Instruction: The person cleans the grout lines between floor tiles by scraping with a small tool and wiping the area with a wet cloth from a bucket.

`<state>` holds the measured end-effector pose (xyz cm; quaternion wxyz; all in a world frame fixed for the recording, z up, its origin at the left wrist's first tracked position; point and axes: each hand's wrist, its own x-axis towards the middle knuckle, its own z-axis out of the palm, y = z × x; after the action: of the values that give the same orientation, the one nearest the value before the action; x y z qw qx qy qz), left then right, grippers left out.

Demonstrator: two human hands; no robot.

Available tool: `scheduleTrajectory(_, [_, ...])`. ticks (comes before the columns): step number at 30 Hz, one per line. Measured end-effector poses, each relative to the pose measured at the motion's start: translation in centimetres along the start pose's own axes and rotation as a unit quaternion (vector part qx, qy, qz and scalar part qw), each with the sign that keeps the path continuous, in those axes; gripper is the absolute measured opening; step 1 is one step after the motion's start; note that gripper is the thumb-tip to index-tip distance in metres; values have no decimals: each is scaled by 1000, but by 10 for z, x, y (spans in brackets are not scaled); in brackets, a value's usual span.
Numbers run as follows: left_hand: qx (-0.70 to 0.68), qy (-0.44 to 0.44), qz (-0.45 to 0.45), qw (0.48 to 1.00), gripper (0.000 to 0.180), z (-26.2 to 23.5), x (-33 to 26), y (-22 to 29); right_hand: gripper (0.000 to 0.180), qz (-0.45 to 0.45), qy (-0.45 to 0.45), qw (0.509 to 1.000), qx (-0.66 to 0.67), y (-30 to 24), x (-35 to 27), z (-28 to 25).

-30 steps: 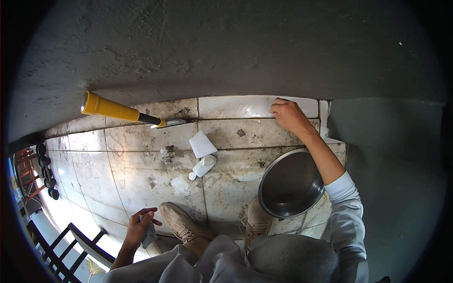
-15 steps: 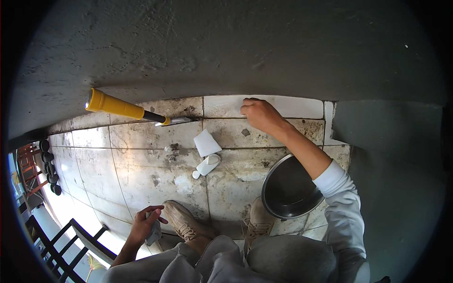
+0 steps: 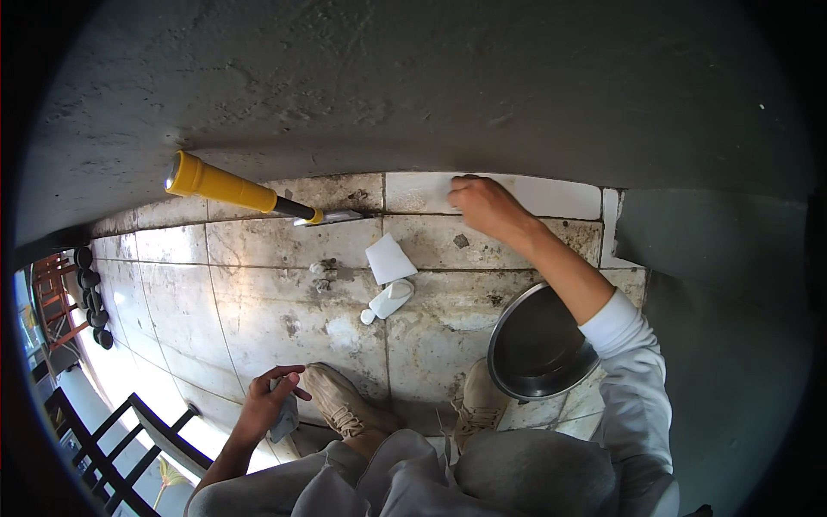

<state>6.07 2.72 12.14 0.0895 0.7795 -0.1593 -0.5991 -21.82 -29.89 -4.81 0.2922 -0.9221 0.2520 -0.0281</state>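
Note:
My right hand [image 3: 489, 207] is closed, its fingertips down on a white tile [image 3: 551, 196] along the foot of the dark wall. Whatever its fingers pinch is hidden. A wet-looking, speckled patch shows on the tile just left of those fingers. Low on the left, beside my shoe, my left hand [image 3: 274, 400] is loosely curled around a crumpled grey cloth [image 3: 285, 419]. On the stained floor between the hands lie a white square pad [image 3: 390, 258], a white oblong piece [image 3: 392, 298] and a small white lump [image 3: 368, 317].
A yellow-handled scraper [image 3: 228, 187] leans against the wall on the left, its blade on the tiles. A round metal basin [image 3: 538, 345] sits under my right forearm. My beige shoes [image 3: 340, 401] stand on the floor. Black railings [image 3: 151, 439] are at lower left.
The whole view has shifted slightly, so the floor things appear further right. Against the tile, my right hand has slid a little left. My left hand keeps its pose with the cloth.

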Motion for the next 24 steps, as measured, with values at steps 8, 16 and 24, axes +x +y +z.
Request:
scheduleTrajectory(8, [8,-13,17,1000,39,1,3,12,11,-20,18,1000,9,-15,15,8])
scheduleTrajectory(16, [-15,13,26,999,46,-4,-3,-2,12,22,-11,1000,-5,-3,2,-1])
scheduleTrajectory(24, [-8,15,33,999,46,-7,-6,6,11,12,-20,1000,14,-12,12,4])
